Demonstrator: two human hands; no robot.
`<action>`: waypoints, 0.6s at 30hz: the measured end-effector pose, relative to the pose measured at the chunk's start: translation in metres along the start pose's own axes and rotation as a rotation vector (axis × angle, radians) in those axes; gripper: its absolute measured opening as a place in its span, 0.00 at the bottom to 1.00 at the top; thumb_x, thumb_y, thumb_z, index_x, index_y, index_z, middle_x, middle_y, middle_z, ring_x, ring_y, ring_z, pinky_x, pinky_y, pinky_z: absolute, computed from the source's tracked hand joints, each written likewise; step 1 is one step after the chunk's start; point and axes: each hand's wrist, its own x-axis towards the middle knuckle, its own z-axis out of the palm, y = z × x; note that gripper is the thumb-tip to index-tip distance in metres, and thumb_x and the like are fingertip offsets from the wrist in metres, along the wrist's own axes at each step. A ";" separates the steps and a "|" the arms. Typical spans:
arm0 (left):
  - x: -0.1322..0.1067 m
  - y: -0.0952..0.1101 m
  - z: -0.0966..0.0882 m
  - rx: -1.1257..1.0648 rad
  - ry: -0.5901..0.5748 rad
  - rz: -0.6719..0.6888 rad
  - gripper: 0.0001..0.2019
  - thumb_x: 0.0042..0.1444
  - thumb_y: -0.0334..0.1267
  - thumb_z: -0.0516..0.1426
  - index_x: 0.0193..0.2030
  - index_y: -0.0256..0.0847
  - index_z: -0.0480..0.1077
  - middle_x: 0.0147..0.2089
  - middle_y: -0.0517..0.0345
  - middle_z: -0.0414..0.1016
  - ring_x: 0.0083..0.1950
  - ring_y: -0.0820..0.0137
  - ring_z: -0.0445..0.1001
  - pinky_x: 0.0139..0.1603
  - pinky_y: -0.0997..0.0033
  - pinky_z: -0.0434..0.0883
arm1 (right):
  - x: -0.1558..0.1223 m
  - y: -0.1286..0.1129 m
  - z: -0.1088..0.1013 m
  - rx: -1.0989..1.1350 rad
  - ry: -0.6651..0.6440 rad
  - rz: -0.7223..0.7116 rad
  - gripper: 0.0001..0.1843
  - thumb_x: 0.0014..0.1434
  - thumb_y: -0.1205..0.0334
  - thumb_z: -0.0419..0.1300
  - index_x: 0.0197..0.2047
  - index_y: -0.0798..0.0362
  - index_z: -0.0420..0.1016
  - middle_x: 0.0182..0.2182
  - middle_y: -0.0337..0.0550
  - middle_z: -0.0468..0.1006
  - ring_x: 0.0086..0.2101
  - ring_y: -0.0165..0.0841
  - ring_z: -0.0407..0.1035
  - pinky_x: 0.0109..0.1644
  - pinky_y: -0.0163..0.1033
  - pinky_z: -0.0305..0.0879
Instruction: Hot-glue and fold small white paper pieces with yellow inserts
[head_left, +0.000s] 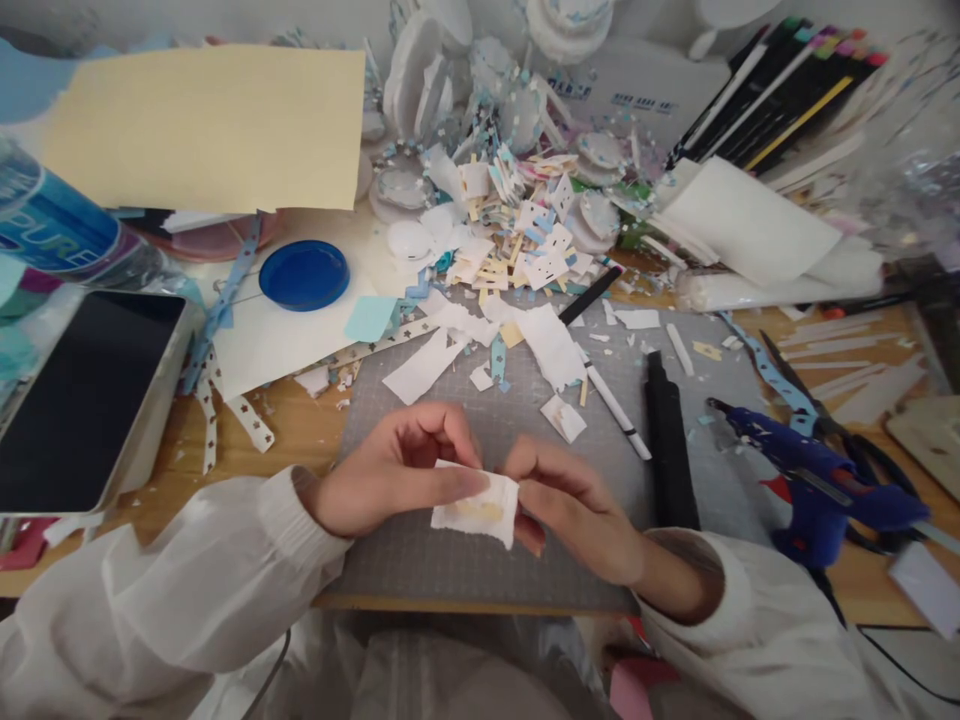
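At the far left, beyond the left hand, stands a labelled bottle [56, 220]; nearer, a dark-screened phone [90, 390] lies left of that hand. A round blue lid [304, 275] sits ahead of the left hand and to its left. The left hand [405, 465] holds a small white piece [480, 515] with a yellowish patch, its thumb laid across the top. The piece is between the two hands, above a grey mat [420, 575] on the wooden worktop [180, 430]. Ahead of both hands rises a heap of small paper cutouts [517, 230]. The right hand [581, 510] pinches the piece's right edge. Beyond it lies a slim white pen [615, 405]; just to its right, a black marker [667, 440]; farther right, a blue glue gun [817, 500].
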 end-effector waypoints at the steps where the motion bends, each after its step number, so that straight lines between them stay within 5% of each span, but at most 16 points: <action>1: 0.000 0.000 0.000 0.009 -0.002 0.010 0.07 0.51 0.31 0.64 0.29 0.36 0.68 0.26 0.61 0.70 0.26 0.79 0.67 0.26 0.81 0.65 | 0.000 -0.001 0.000 -0.006 -0.002 0.003 0.10 0.66 0.57 0.53 0.34 0.53 0.65 0.21 0.32 0.64 0.20 0.22 0.56 0.22 0.29 0.51; 18: -0.001 0.003 0.004 0.128 -0.034 0.161 0.06 0.51 0.27 0.63 0.28 0.35 0.69 0.29 0.59 0.74 0.29 0.77 0.72 0.29 0.80 0.71 | 0.002 -0.001 0.000 -0.351 0.007 -0.080 0.12 0.67 0.56 0.51 0.33 0.52 0.64 0.22 0.32 0.63 0.22 0.23 0.58 0.25 0.29 0.54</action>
